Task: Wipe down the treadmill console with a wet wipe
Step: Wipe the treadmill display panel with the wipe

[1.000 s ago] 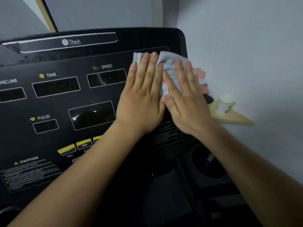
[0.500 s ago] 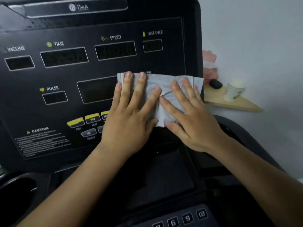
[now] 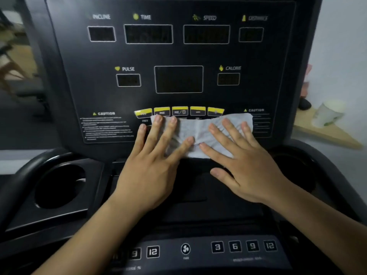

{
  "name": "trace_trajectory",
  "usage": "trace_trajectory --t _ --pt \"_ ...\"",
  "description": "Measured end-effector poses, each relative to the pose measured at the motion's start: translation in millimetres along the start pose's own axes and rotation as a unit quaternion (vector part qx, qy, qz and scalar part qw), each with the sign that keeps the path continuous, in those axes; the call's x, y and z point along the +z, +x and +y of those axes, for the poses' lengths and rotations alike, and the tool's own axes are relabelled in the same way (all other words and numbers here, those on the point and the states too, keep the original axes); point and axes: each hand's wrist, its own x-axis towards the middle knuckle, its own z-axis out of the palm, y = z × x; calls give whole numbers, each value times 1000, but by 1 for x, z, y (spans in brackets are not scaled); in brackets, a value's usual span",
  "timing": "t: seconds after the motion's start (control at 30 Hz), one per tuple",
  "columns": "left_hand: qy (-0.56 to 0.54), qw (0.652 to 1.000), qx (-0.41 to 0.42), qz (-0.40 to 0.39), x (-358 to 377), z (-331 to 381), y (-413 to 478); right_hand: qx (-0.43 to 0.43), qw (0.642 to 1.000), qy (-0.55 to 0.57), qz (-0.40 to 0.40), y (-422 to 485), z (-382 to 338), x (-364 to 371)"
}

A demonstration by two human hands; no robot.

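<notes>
The black treadmill console [image 3: 178, 54] fills the view, with dark display windows labelled TIME, SPEED, PULSE and CALORIE. A white wet wipe [image 3: 198, 130] lies spread flat against its lower edge, just under a row of yellow buttons [image 3: 179, 111]. My left hand [image 3: 151, 167] presses the wipe's left half with its fingers spread. My right hand [image 3: 244, 167] presses the right half the same way. Both palms rest below the wipe, on the ledge under the panel.
Round cup holders sit at the left [image 3: 59, 185] and right [image 3: 292, 165] of the ledge. A lower panel of numbered keys [image 3: 234, 247] lies near me. At the right, a wooden corner shelf [image 3: 325, 133] on the wall carries a paper cup [image 3: 329, 114].
Both hands have slid the wipe down the console, from the upper right corner to the bottom edge by the yellow buttons. The view has dropped and shifted with them.
</notes>
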Motion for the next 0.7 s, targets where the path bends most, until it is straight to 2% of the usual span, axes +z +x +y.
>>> trace_trajectory --t 0.1,0.2,0.43,0.7 --pt "-19 1000 -6 21 -6 10 -22 -17 1000 4 -3 20 -21 0" --pt "-23 998 -47 -21 1 17 -43 -37 999 5 4 37 -40 2" --pt "-11 988 -150 -16 4 -26 -71 -78 997 -24 5 75 -74 -2" --pt "-15 975 -220 -9 5 -59 -92 -124 992 -23 13 122 -113 -6"
